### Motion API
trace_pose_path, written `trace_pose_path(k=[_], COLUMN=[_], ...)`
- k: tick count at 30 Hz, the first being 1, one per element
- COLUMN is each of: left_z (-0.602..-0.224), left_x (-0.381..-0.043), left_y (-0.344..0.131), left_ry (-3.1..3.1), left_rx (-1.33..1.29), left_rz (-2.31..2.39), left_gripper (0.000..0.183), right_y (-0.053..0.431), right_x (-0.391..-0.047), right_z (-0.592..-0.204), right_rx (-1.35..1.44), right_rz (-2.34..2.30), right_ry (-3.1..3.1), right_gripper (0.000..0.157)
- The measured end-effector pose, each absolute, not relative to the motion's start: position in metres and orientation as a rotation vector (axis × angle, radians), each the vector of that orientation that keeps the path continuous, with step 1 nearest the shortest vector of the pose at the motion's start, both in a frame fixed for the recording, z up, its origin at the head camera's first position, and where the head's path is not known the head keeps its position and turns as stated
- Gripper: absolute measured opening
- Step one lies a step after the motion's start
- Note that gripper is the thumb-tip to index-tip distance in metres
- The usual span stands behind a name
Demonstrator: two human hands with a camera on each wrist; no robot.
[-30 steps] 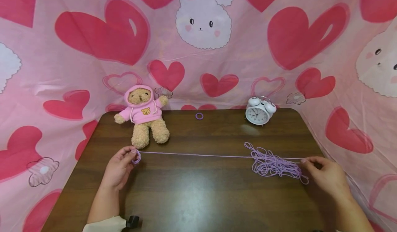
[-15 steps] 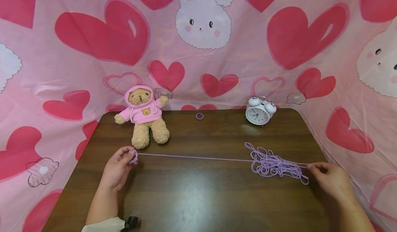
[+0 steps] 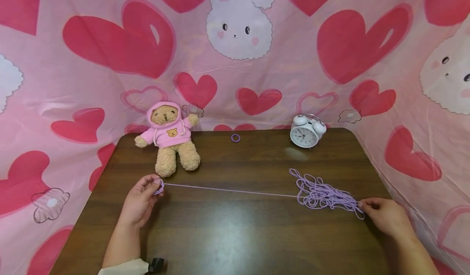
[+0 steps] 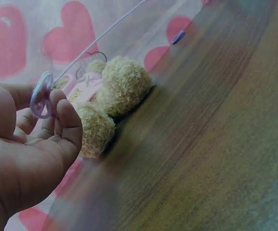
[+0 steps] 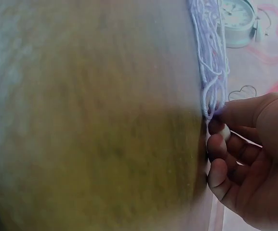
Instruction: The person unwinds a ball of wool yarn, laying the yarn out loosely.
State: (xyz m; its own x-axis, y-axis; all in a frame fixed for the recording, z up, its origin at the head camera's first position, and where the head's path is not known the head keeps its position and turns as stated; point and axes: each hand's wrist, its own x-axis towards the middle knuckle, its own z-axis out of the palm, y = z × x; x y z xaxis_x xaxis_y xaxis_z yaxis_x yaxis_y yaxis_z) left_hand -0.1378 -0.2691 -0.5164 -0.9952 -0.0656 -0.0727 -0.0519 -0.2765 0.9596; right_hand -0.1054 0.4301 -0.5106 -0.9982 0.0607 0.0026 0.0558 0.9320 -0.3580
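Note:
Between thumb and fingers my left hand (image 3: 138, 203) pinches a small coil of light purple cord (image 4: 42, 95), held up in front of the teddy bear. From this coil a taut strand (image 3: 231, 191) runs right to a loose, tangled heap of the same cord (image 3: 323, 195) on the table. At the right end of the heap my right hand (image 3: 389, 216) pinches the cord with thumb and forefinger. In the right wrist view the pinched cord (image 5: 211, 96) hangs in loops at the fingertips, and the other fingers are curled beside it.
A teddy bear (image 3: 171, 134) in a pink hoodie sits at the back left of the brown table (image 3: 227, 234). A purple ring (image 3: 235, 138) lies near the back edge, and a white alarm clock (image 3: 305, 131) stands back right. Pink heart-print cloth (image 3: 249, 75) surrounds the table.
My right hand has come down toward the near side, then slightly left, onto the end of the heap. The taut strand now slopes lower on the right. My left hand has hardly moved.

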Motion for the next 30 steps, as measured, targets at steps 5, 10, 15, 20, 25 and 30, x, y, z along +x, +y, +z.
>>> trace_pose_path(k=[5,10,15,20,25,30], left_z=[-0.517,-0.517,-0.518,-0.517,-0.516,-0.516], left_x=[-0.138,-0.137,-0.137,-0.137,-0.137,-0.138], left_y=[-0.268,-0.266,-0.266,-0.266,-0.265,-0.265], left_ry=[-1.906,-1.923,-1.923,-1.916,-1.933,-1.945], left_rx=[0.146,0.146,0.134,0.132,0.148,0.15], left_rz=[-2.502,-2.498,-2.495,-2.493,-2.489,-2.487], left_gripper=[0.008,0.007,0.008,0.007,0.006,0.005], right_y=[0.429,0.428,0.426,0.419,0.409,0.392], right_x=[-0.106,-0.105,-0.103,-0.104,-0.108,-0.113], right_z=[-0.511,-0.51,-0.508,-0.504,-0.497,-0.493], right_rx=[-0.063,-0.037,-0.051,-0.068,-0.103,-0.118], right_rz=[0.567,0.59,0.607,0.624,0.642,0.675], right_ry=[-3.066,-3.062,-3.063,-3.027,-2.999,-2.952], right_gripper=[0.025,0.024,0.026,0.027,0.029,0.028])
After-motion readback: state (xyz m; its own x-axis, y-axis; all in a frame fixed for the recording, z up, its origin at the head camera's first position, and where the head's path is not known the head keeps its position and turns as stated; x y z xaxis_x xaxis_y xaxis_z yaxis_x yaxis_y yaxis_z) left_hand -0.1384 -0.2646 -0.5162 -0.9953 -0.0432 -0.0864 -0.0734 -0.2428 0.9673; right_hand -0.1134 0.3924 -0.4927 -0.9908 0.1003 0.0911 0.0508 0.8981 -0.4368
